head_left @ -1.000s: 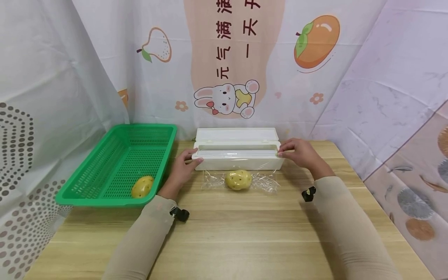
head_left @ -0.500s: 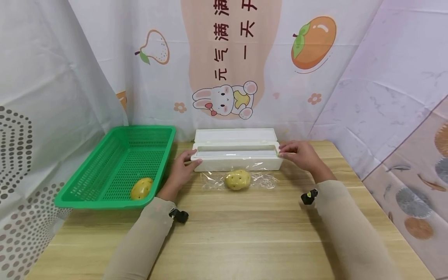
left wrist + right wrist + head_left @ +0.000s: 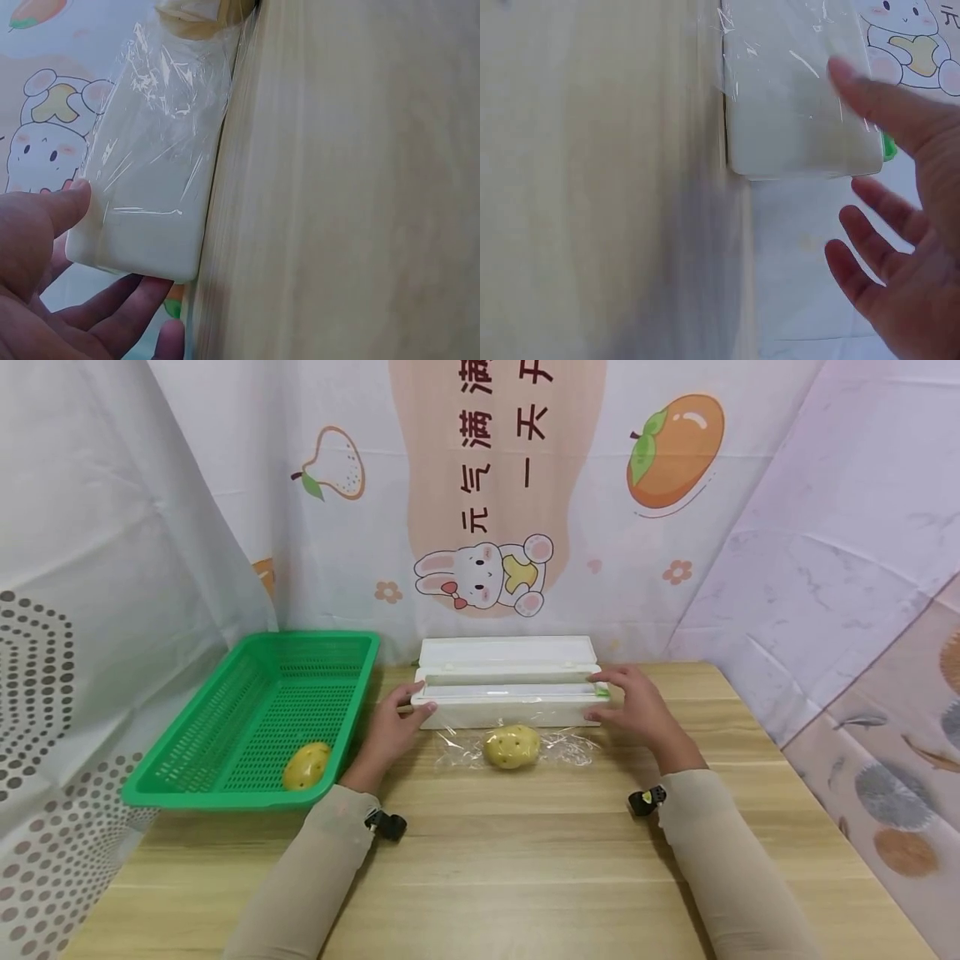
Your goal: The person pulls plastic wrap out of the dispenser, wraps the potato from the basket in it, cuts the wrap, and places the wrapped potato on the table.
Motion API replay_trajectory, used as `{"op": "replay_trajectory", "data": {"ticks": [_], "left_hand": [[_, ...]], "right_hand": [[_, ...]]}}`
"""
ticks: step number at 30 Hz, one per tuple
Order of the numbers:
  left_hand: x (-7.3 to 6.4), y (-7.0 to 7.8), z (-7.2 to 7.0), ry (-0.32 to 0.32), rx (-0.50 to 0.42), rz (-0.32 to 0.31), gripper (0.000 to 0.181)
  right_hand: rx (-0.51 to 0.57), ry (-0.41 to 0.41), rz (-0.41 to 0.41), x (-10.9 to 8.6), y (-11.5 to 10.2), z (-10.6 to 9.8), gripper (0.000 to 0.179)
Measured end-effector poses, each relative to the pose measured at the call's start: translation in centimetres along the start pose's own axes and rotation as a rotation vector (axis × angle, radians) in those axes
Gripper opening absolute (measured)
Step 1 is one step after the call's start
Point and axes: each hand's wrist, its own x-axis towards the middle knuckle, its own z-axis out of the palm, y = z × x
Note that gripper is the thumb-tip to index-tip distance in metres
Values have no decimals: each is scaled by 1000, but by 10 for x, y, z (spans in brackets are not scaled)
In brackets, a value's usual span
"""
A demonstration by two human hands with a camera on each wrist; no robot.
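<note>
A white cling film dispenser box stands at the back of the table, its lid raised and a roll visible inside. Film hangs down its front to a potato, with crinkled clear film on both sides. My left hand holds the box's left end, thumb on the front edge and fingers around the end in the left wrist view. At the right end my right hand has its fingers spread, the thumb before the front face. A small green piece shows at the box's right corner.
On the left, a green plastic basket holds another potato. Close behind the box hangs a printed curtain. The wooden table stretches toward the person in front of the potato.
The right hand has let go of the corner and spread its fingers, its thumb dropping to the front face. The green piece now shows. The left hand keeps its place.
</note>
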Motion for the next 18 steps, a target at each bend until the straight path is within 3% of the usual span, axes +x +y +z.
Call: {"op": "replay_trajectory", "data": {"ticks": [7, 12, 18], "left_hand": [[-1, 5, 0, 95, 132, 6, 52], [-1, 9, 2, 161, 225, 100, 34], [-2, 12, 3, 184, 252, 172, 13]], "right_hand": [[4, 40, 14, -3, 1, 1, 38], [31, 85, -15, -3, 0, 3, 29], [45, 121, -69, -4, -4, 3, 14]]}}
